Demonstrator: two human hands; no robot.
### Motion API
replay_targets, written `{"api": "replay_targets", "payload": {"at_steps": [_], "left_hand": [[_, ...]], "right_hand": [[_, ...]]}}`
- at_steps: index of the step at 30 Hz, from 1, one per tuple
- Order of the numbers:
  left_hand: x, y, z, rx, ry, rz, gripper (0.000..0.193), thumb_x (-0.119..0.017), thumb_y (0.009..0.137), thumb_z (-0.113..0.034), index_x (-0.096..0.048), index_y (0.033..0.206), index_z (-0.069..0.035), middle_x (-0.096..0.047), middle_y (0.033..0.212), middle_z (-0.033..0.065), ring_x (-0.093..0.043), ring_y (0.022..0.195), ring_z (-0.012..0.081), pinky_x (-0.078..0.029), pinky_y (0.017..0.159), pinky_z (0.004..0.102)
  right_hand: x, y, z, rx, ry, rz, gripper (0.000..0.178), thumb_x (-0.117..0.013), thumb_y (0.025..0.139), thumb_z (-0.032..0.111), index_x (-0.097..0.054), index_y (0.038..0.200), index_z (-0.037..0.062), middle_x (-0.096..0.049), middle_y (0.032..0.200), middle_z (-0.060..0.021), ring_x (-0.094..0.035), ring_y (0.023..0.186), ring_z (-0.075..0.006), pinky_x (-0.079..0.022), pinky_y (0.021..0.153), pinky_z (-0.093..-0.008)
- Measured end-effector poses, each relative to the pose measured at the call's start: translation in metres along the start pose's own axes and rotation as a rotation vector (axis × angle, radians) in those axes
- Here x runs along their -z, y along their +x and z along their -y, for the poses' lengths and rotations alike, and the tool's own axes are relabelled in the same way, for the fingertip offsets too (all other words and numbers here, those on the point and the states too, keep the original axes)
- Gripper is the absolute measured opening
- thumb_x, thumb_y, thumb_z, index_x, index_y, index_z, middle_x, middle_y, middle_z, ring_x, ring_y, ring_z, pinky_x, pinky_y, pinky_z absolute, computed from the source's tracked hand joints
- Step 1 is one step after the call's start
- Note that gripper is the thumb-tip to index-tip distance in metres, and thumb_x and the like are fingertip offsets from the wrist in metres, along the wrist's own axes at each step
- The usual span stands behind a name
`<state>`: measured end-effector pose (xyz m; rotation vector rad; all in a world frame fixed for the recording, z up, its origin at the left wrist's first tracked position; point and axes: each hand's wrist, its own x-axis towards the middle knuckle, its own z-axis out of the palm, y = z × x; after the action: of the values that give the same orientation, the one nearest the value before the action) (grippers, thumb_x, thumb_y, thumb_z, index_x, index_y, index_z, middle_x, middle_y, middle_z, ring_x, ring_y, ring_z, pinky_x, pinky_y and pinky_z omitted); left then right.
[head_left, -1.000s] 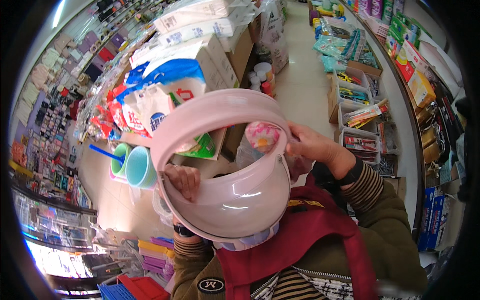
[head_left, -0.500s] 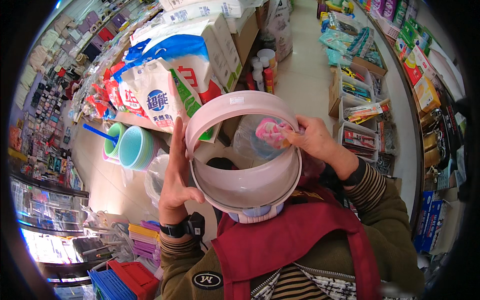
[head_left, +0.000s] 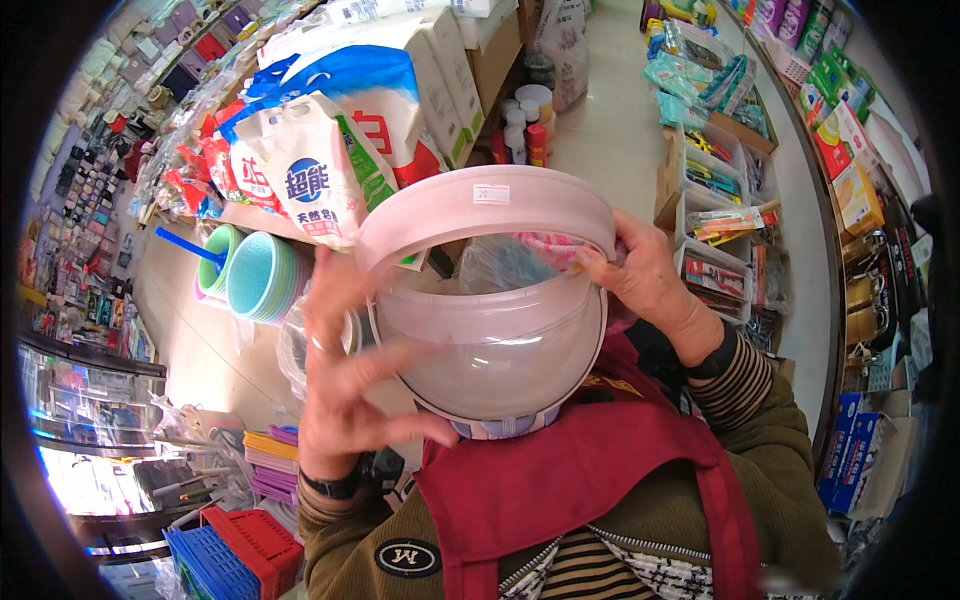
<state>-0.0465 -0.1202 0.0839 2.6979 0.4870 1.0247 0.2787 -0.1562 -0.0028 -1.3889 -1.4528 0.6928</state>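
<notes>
A pale pink round plastic container [head_left: 470,345] with a wide arched rim, a see-through body and bluish tabs at its bottom edge is tilted in front of my chest. My right hand [head_left: 645,265] is closed at the rim's right side, with a pink and white patterned cloth [head_left: 548,247] under its fingers against the rim. Most of the cloth is hidden behind the rim. At the container's left side, my left hand [head_left: 350,380] is smeared by motion, its fingers spread and thumb out. Whether it touches the container I cannot tell. A small white label [head_left: 491,194] is stuck on the rim.
Detergent bags [head_left: 300,170] stand on a shelf at the upper left. Below them are stacked pastel buckets [head_left: 262,275] on the floor. Blue and red baskets [head_left: 255,550] lie at the lower left. Bins of small tools [head_left: 712,275] line the right-hand aisle.
The container has tilted, showing more of its see-through body. My left hand has moved down and spread its fingers. The cloth at my right hand has slipped further behind the rim.
</notes>
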Motion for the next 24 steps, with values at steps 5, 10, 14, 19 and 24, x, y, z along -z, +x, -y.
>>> {"api": "replay_targets", "payload": {"at_steps": [5, 10, 14, 19, 24], "left_hand": [[-0.007, -0.009, -0.015, 0.04, -0.255, 0.266, 0.03, -0.088, 0.068, -0.024, -0.074, 0.089, -0.007, -0.07, 0.084, 0.0035, -0.068, 0.081, 0.0249, -0.052, 0.088, 0.0436], [-0.019, -0.016, -0.008, 0.234, -0.291, 0.296, 0.018, -0.083, 0.075, -0.01, -0.071, 0.088, -0.004, -0.064, 0.074, 0.0065, -0.064, 0.068, 0.0253, -0.049, 0.06, 0.0351], [-0.026, -0.022, -0.001, 0.244, -0.518, 0.366, 0.016, -0.081, 0.079, -0.01, -0.071, 0.089, -0.003, -0.064, 0.073, 0.008, -0.064, 0.068, 0.0264, -0.048, 0.058, 0.0355], [-0.034, -0.028, 0.007, 0.272, -0.482, 0.467, 0.019, -0.082, 0.079, -0.013, -0.072, 0.091, -0.003, -0.066, 0.077, 0.0076, -0.065, 0.07, 0.0237, -0.047, 0.059, 0.0353], [-0.035, -0.033, 0.007, 0.308, -0.589, 0.409, 0.019, -0.083, 0.079, -0.014, -0.069, 0.085, -0.002, -0.064, 0.076, 0.0077, -0.062, 0.068, 0.0248, -0.046, 0.06, 0.0355]], "right_hand": [[-0.002, 0.0, -0.005, -0.039, 0.091, 0.058, 0.041, -0.077, 0.084, 0.028, -0.067, 0.112, -0.0004, -0.069, 0.095, -0.0105, -0.064, 0.087, -0.0154, -0.052, 0.079, -0.0314], [-0.005, 0.0, -0.008, -0.048, 0.187, 0.207, 0.044, -0.082, 0.082, 0.031, -0.069, 0.109, -0.0004, -0.069, 0.096, -0.0095, -0.063, 0.087, -0.0152, -0.052, 0.078, -0.0308], [-0.004, -0.003, -0.01, -0.108, 0.213, 0.249, 0.043, -0.083, 0.082, 0.034, -0.07, 0.106, 0.0002, -0.069, 0.093, -0.0087, -0.064, 0.085, -0.0161, -0.052, 0.078, -0.0307], [-0.006, -0.003, -0.017, -0.096, 0.187, 0.281, 0.041, -0.081, 0.084, 0.035, -0.071, 0.105, 0.0009, -0.07, 0.09, -0.0075, -0.064, 0.082, -0.0159, -0.051, 0.079, -0.0311], [-0.009, -0.001, -0.027, -0.097, 0.122, 0.298, 0.041, -0.078, 0.086, 0.038, -0.073, 0.105, 0.0019, -0.072, 0.091, -0.0074, -0.065, 0.083, -0.0155, -0.052, 0.08, -0.0312]]}}
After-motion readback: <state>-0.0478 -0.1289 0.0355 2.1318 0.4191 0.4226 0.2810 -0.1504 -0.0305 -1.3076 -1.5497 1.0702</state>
